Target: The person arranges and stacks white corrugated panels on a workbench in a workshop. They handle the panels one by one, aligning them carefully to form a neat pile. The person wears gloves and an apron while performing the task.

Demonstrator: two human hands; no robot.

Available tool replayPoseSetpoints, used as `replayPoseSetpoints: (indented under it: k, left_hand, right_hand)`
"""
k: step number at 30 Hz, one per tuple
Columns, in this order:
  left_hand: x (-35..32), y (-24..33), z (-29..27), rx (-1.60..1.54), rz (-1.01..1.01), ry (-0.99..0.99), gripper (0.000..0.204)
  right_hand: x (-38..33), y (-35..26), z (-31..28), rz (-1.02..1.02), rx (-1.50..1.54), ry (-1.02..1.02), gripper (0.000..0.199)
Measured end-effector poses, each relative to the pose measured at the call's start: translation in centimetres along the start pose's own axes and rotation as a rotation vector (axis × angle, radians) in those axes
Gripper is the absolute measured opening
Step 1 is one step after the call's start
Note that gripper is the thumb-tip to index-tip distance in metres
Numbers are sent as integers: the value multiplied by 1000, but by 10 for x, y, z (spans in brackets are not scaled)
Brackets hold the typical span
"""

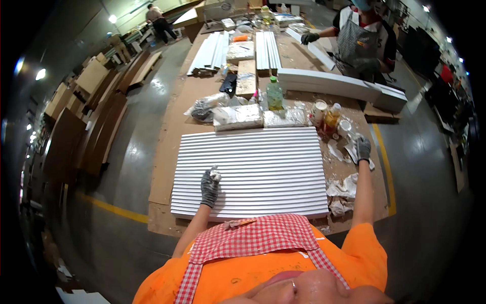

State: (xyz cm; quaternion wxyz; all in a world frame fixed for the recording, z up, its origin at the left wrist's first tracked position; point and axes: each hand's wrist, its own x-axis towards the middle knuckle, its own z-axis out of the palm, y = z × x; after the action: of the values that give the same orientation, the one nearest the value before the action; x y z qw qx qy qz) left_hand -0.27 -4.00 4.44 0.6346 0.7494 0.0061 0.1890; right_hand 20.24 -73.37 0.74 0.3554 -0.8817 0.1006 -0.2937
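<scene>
A white ribbed panel point(253, 169) lies flat on the brown workbench point(174, 126) in front of me. My left hand point(209, 185), in a grey glove, rests on the panel's left part and pinches a small white lump at the fingertips. My right hand point(362, 148), also gloved, reaches out past the panel's right edge, onto crumpled white rags point(344, 187) and scraps on the bench. Whether it grips anything there is unclear.
Behind the panel lie plastic-wrapped bags point(238, 116), a green bottle point(274, 93), small jars and an amber bottle point(331, 117). Farther back are white mouldings point(266, 50) and a long white board point(334, 83). Another person in an apron point(359, 40) works at the far right. Brown boards are stacked on the left.
</scene>
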Motion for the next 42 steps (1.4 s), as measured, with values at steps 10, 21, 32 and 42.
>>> replayPoseSetpoints:
  k: [10, 21, 32, 42]
  left_hand:
    - [-15, -22, -33, 112, -103, 23, 61]
    - [-9, -22, -17, 126, -265, -1, 58]
    - [-6, 73, 75, -105, -104, -98, 35]
    - [-5, 135, 71, -101, -99, -230, 32]
  right_hand:
    - [-54, -67, 28, 926, 1318, -158, 29]
    - [-140, -215, 38, 751, 1324, -504, 16]
    - [-212, -380, 37, 539, 1383, -939, 28]
    - [-223, -437, 15, 305, 1219, -972, 27]
